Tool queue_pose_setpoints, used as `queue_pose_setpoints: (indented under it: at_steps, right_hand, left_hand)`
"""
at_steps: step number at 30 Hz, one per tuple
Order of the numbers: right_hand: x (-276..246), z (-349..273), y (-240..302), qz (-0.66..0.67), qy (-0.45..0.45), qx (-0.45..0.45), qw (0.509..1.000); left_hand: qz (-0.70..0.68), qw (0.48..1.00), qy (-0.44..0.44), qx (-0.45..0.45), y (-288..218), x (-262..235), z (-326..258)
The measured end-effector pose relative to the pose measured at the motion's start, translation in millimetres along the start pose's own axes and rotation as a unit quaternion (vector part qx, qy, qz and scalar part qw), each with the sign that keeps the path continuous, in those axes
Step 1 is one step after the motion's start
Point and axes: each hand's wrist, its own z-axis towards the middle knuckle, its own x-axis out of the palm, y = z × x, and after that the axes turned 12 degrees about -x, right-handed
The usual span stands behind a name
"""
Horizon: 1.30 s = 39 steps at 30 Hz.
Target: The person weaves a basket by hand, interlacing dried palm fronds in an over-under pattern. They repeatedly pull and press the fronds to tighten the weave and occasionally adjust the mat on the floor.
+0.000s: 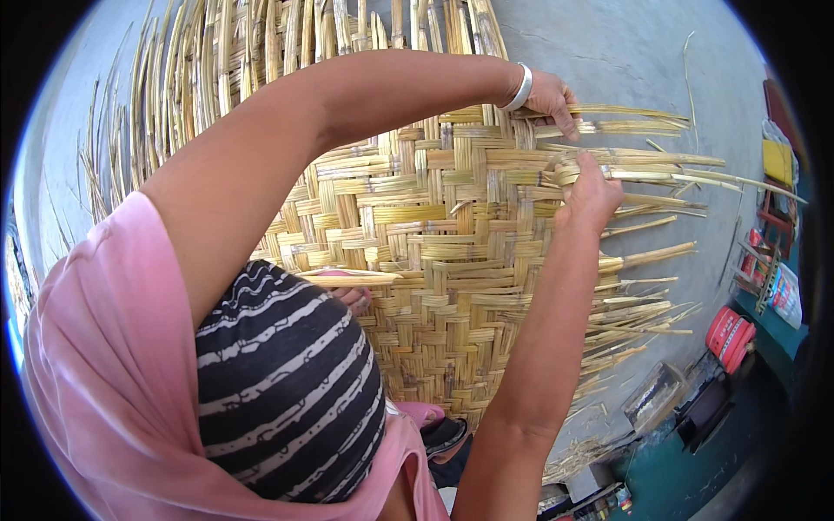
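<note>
A wide woven mat of flat split-cane strips lies under me, with its unwoven ends sticking out at the right and far sides. At its far right edge, my left hand, with a white bangle on the wrist, is closed on a few loose cane strips. Just nearer, my right hand pinches a folded strip bundle that loops back at the mat's edge. Its long ends run out to the right past my fingers. The fingertips of both hands are partly hidden.
Long upright cane ends stand along the far left side. A foot rests on the mat near a loose strip. On the grey floor at right are a red round container and a shallow box.
</note>
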Motion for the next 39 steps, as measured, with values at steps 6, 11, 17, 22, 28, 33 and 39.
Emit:
queue_pose_setpoints:
  at_steps: [6,11,17,22,28,33,39]
  right_hand:
    - [-2.0,23.0,-12.4,-0.080,0.077,0.000,0.994]
    - [8.3,20.2,-4.7,-0.042,0.083,0.016,0.996]
    - [4.7,9.5,-4.3,-0.034,0.050,0.010,0.998]
    - [5.9,-6.8,1.4,0.031,-0.014,-0.004,0.999]
    - [-0.4,-13.9,-3.3,0.032,-0.016,-0.054,0.998]
    - [-2.0,-8.3,-5.7,-0.114,0.178,-0.108,0.971]
    - [-17.7,17.8,0.4,-0.154,0.363,-0.055,0.917]
  left_hand:
    - [0.019,0.997,0.001,0.077,-17.4,17.6,-26.3]
    - [0.113,0.986,-0.084,0.092,-16.6,14.8,-32.7]
    - [0.156,0.982,-0.096,0.035,-15.5,5.4,-2.9]
    - [0.144,0.989,0.008,-0.023,-19.4,5.6,18.7]
    - [0.160,0.985,-0.067,-0.007,-14.7,10.3,25.5]
    - [0.531,0.801,-0.258,0.100,-0.4,3.5,36.6]
    - [0.645,0.597,-0.341,0.333,-1.0,1.5,32.9]
